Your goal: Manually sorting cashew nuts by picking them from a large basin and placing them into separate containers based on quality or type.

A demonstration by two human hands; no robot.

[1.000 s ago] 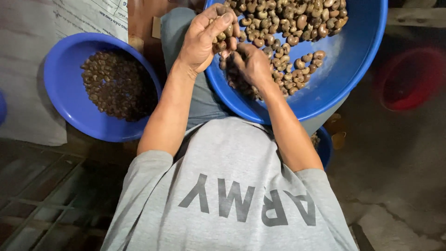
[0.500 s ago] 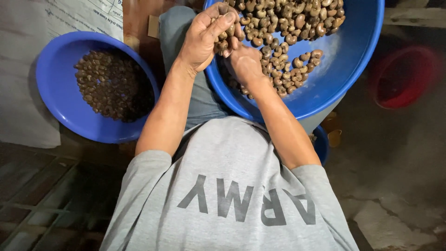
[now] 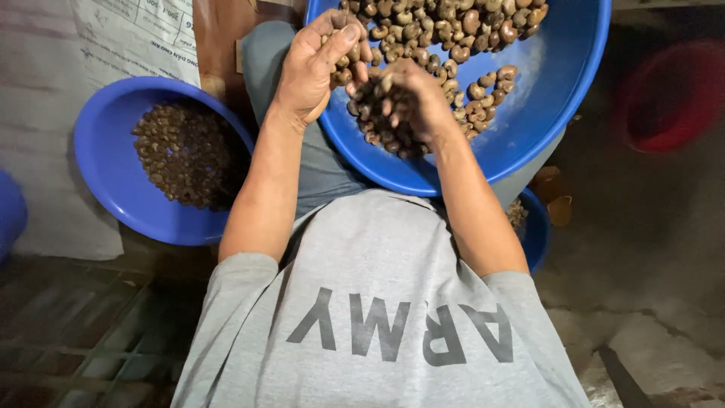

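Your two hands meet at the top centre of the frame over the large round blue plastic basin (image 3: 551, 98) resting tilted on your lap: the left hand (image 3: 313, 64) is raised and curled, thumb and fingers pinching one or two of the brown kidney-shaped nuts in their shells (image 3: 453, 30), while the right hand (image 3: 411, 98) is cupped low inside the basin, closed on a dark clump of them. The basin leans toward you, so a shift of your knee could send the loose heap sliding over the near rim to the floor. A nut could also slip from your pinch and fall short of the smaller round blue plastic bowl of darker nuts (image 3: 113, 177) at mid-left.
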